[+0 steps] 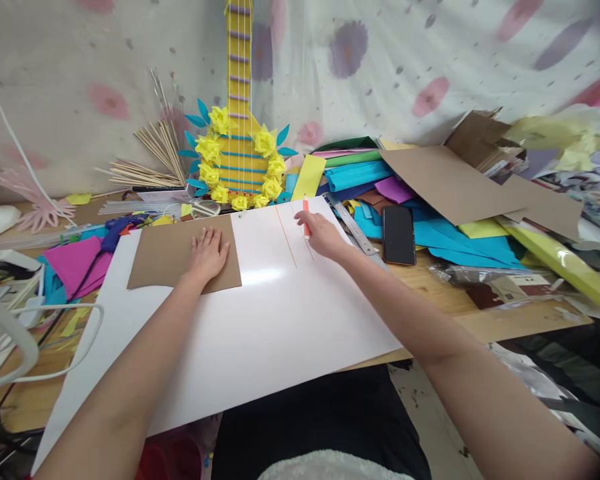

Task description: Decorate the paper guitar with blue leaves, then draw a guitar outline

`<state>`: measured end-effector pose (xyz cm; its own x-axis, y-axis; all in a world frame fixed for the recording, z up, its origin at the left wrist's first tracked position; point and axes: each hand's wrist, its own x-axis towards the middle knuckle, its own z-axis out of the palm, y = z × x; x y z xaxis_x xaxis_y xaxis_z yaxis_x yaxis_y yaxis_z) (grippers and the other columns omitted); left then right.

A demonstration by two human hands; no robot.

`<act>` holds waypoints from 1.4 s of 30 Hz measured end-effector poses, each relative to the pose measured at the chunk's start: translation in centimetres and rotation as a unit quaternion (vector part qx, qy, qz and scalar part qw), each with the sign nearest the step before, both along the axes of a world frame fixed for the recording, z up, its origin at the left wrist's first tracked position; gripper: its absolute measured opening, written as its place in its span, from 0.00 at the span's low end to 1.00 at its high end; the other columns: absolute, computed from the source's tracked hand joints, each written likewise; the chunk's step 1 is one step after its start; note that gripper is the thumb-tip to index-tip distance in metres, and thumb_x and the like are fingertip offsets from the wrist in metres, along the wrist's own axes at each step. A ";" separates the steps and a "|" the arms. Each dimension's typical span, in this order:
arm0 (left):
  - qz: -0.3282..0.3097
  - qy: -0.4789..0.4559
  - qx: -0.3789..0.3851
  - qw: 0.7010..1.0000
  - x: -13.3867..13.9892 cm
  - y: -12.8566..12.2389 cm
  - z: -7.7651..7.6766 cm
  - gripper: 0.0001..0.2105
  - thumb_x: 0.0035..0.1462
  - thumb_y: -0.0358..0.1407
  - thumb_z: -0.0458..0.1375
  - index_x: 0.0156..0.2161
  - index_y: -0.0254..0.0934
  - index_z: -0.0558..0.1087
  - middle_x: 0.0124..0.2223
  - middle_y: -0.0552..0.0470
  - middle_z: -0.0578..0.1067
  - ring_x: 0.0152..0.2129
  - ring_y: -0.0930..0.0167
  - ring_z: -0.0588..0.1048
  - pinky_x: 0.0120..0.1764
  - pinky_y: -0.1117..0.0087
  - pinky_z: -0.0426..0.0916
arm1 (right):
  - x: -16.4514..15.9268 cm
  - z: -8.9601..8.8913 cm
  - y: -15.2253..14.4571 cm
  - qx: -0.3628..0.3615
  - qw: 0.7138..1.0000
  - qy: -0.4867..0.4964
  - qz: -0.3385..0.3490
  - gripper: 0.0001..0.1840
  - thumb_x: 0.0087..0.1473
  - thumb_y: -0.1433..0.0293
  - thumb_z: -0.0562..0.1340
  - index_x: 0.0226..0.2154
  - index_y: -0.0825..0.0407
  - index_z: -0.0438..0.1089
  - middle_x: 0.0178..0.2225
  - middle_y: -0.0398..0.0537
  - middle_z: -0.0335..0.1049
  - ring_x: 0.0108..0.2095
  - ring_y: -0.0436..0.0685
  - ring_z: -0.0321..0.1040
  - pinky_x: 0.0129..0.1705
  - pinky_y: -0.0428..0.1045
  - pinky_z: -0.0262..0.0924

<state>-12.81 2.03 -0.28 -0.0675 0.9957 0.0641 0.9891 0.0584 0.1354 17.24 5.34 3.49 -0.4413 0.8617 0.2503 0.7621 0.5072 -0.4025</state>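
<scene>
My left hand [209,255] lies flat, fingers spread, on a brown cardboard piece [155,257]. That cardboard rests on the left part of a large white sheet [280,333], which hangs over the table's front edge. In my right hand [323,232] is an orange marker [306,217], held upright near the sheet's far edge. Two thin lines run down the sheet there, an orange line [286,237] left of the marker and a fainter one beneath my right hand. Whether the tip touches the sheet is hidden by my fingers.
Behind the sheet stands a yellow paper guitar [239,150] with yellow flowers. To the right are a metal ruler [355,229], a black phone [399,235], blue paper [445,233] and a cardboard sheet [445,180]. A glue gun [123,230] and white cables [93,333] lie left.
</scene>
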 end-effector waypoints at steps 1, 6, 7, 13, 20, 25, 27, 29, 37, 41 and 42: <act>0.001 -0.001 0.000 1.000 0.0 0.0 0.0 0.30 0.62 0.44 0.36 0.64 0.27 0.53 0.67 0.40 0.49 0.64 0.60 0.45 0.63 0.52 0.40 | 1.5 0.4 0.3 0.014 0.999 -0.034 0.000 0.31 0.43 0.84 0.48 0.51 0.52 0.60 0.47 0.52 0.68 0.47 0.59 0.60 0.45 0.51 0.55; 0.003 -0.003 0.003 1.000 0.0 0.0 -0.1 0.31 0.61 0.44 0.36 0.64 0.27 0.53 0.67 0.41 0.49 0.64 0.60 0.45 0.63 0.53 0.40 | 8.0 1.9 0.9 0.026 0.976 -0.211 -0.035 0.27 0.45 0.83 0.50 0.48 0.54 0.64 0.43 0.57 0.68 0.44 0.62 0.60 0.42 0.53 0.54; 0.003 -0.003 0.002 1.000 -0.1 0.0 -0.1 0.31 0.61 0.44 0.36 0.64 0.27 0.53 0.67 0.41 0.49 0.64 0.60 0.45 0.63 0.53 0.40 | 8.8 2.0 0.8 0.016 0.970 -0.240 -0.042 0.25 0.46 0.82 0.51 0.47 0.54 0.65 0.42 0.57 0.68 0.44 0.63 0.60 0.42 0.53 0.54; 0.011 -0.001 0.006 1.000 0.1 -0.1 0.0 0.30 0.61 0.45 0.37 0.63 0.28 0.54 0.67 0.41 0.50 0.64 0.61 0.46 0.63 0.54 0.41 | 10.6 0.0 0.7 -0.020 0.948 -0.314 -0.052 0.20 0.48 0.75 0.56 0.46 0.54 0.67 0.40 0.60 0.69 0.44 0.65 0.62 0.40 0.54 0.56; 0.008 -0.004 0.010 1.000 -0.1 0.1 -0.3 0.31 0.61 0.45 0.36 0.64 0.28 0.54 0.67 0.41 0.50 0.64 0.61 0.45 0.63 0.53 0.40 | 10.6 -1.6 0.2 -0.009 0.934 -0.347 -0.085 0.22 0.53 0.74 0.53 0.51 0.54 0.64 0.41 0.62 0.70 0.43 0.64 0.63 0.39 0.54 0.57; 0.010 -0.011 0.009 1.000 -0.1 0.1 -0.3 0.31 0.60 0.45 0.37 0.64 0.28 0.54 0.67 0.41 0.50 0.64 0.61 0.45 0.63 0.53 0.40 | 10.3 -2.1 -0.6 0.025 0.944 -0.318 -0.086 0.22 0.54 0.77 0.49 0.51 0.57 0.65 0.40 0.63 0.70 0.43 0.63 0.63 0.41 0.55 0.56; 0.011 -0.013 0.012 1.000 -0.1 0.1 -0.3 0.30 0.61 0.45 0.37 0.63 0.29 0.54 0.66 0.42 0.51 0.64 0.61 0.46 0.63 0.53 0.41 | 10.2 -2.0 -0.6 0.034 0.950 -0.303 -0.075 0.21 0.55 0.78 0.49 0.49 0.58 0.66 0.40 0.62 0.70 0.43 0.62 0.63 0.41 0.54 0.55; 0.012 -0.015 0.015 1.000 -0.1 0.1 -0.3 0.30 0.61 0.45 0.37 0.63 0.30 0.55 0.66 0.42 0.51 0.64 0.61 0.46 0.63 0.53 0.41 | 10.1 -1.6 -0.6 0.041 0.950 -0.301 -0.066 0.19 0.54 0.78 0.49 0.46 0.59 0.68 0.40 0.62 0.70 0.43 0.62 0.62 0.41 0.54 0.55; 0.008 -0.028 0.018 0.999 -0.2 -0.2 0.2 0.29 0.60 0.44 0.39 0.62 0.29 0.57 0.66 0.40 0.52 0.64 0.59 0.48 0.62 0.51 0.43 | 9.3 0.2 0.7 0.011 0.962 -0.253 -0.099 0.15 0.55 0.74 0.51 0.29 0.54 0.72 0.36 0.59 0.70 0.43 0.64 0.62 0.43 0.55 0.57; 0.008 -0.033 0.047 0.998 0.1 -0.3 0.9 0.27 0.59 0.44 0.42 0.58 0.29 0.63 0.64 0.40 0.57 0.61 0.58 0.55 0.62 0.54 0.48 | 8.0 0.2 1.8 -0.009 0.966 -0.214 -0.145 0.16 0.55 0.72 0.50 0.33 0.53 0.73 0.40 0.59 0.71 0.45 0.64 0.63 0.41 0.54 0.59; 0.010 -0.034 0.056 0.998 0.2 -0.3 1.1 0.27 0.59 0.44 0.43 0.57 0.29 0.64 0.63 0.41 0.59 0.60 0.58 0.57 0.61 0.55 0.50 | 7.5 0.2 2.1 -0.017 0.965 -0.212 -0.153 0.16 0.55 0.70 0.50 0.34 0.53 0.73 0.41 0.59 0.71 0.45 0.64 0.64 0.41 0.54 0.59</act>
<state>-12.60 1.72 0.80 -0.0962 0.9810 0.1687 0.9759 0.0596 0.2097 24.74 7.41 3.72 -0.2213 0.9725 0.0727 0.9740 0.2242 -0.0337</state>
